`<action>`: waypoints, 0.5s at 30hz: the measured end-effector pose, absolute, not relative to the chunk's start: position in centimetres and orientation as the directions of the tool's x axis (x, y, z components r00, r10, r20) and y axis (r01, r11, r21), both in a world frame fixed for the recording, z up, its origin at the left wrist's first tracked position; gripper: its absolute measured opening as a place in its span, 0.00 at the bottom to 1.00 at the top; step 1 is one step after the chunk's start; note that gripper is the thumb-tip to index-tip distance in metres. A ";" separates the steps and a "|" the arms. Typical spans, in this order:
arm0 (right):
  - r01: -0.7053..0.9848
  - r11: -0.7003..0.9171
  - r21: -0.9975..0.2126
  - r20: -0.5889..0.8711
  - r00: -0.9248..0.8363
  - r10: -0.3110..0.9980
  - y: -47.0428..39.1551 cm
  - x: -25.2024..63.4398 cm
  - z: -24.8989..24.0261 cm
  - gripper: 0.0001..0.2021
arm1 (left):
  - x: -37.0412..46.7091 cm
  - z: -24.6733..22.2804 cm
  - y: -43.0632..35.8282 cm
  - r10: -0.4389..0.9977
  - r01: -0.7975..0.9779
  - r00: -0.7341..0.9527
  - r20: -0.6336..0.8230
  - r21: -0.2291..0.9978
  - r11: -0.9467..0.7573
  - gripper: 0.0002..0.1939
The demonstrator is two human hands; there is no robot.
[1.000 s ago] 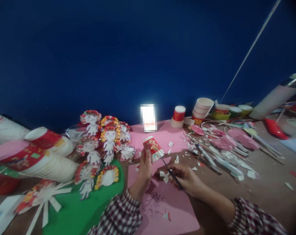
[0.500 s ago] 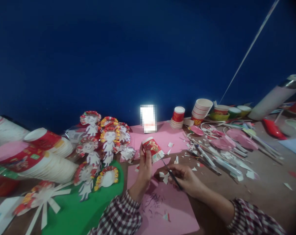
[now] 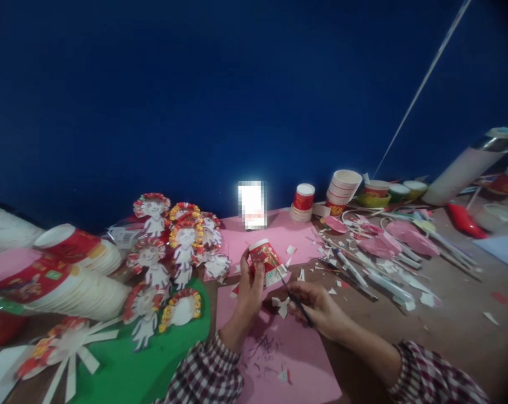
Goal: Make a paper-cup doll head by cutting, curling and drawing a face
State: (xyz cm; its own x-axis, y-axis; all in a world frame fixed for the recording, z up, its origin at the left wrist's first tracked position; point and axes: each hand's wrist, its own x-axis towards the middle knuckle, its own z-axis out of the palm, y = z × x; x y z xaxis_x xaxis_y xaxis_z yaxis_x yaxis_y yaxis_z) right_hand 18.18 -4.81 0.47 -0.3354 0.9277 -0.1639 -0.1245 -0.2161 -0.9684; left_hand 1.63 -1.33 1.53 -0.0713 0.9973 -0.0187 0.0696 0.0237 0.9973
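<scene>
My left hand [image 3: 250,289] is closed around a red paper cup [image 3: 264,255] with a printed pattern, tilted with its white end up and to the left. In my right hand [image 3: 317,308] is a pair of dark-handled scissors [image 3: 300,306], its blades reaching to the cup's lower right edge. Whether the blades are apart I cannot tell. Under both hands lies a pink sheet [image 3: 296,359] with dark marks and a white paper scrap [image 3: 281,307] on it.
Paper-cut figures [image 3: 185,241] with red and yellow frills stand left, by a green sheet [image 3: 153,365]. Stacked cups [image 3: 77,289] lie far left; more cup stacks [image 3: 342,191] stand at the back. Pens [image 3: 355,272], paper scraps and a leaning flask [image 3: 468,168] are on the right.
The cup in my left hand has shifted slightly right and down, and a piece of its lower edge now sticks outward at the blades. The scissors stay in my right hand.
</scene>
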 end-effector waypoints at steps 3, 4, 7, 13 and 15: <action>-0.113 -0.219 -0.969 -0.172 -0.324 0.930 -4.8 18.2 0.6 0.18 | 1.7 1.5 -1.3 0.996 0.079 -0.086 -0.030 0.996 0.037 0.33; -0.108 -0.216 -0.970 -0.172 -0.320 0.932 -4.8 18.2 0.6 0.18 | 1.7 1.5 -1.3 0.996 0.076 -0.090 -0.025 0.997 0.032 0.33; -0.075 -0.216 -0.973 -0.183 -0.309 0.933 -4.7 18.3 0.5 0.19 | 1.9 1.6 -1.4 0.995 0.049 -0.101 -0.012 0.999 0.017 0.32; -0.052 -0.241 -0.969 -0.214 -0.306 0.928 -4.6 18.3 0.8 0.20 | 1.8 1.2 -1.3 0.992 0.088 -0.129 -0.013 0.996 0.024 0.34; -0.064 -0.251 -0.966 -0.222 -0.299 0.928 -4.5 18.3 0.9 0.20 | 1.7 1.1 -1.2 0.993 0.105 -0.122 -0.001 0.994 0.014 0.34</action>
State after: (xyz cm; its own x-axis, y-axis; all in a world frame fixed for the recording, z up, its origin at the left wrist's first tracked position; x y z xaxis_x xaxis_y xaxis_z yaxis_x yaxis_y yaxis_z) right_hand 18.26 -4.52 0.91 -0.2990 0.9281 -0.2219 -0.0636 -0.2514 -0.9658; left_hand 1.66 -1.24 1.12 -0.1216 0.9926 -0.0013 0.1052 0.0142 0.9944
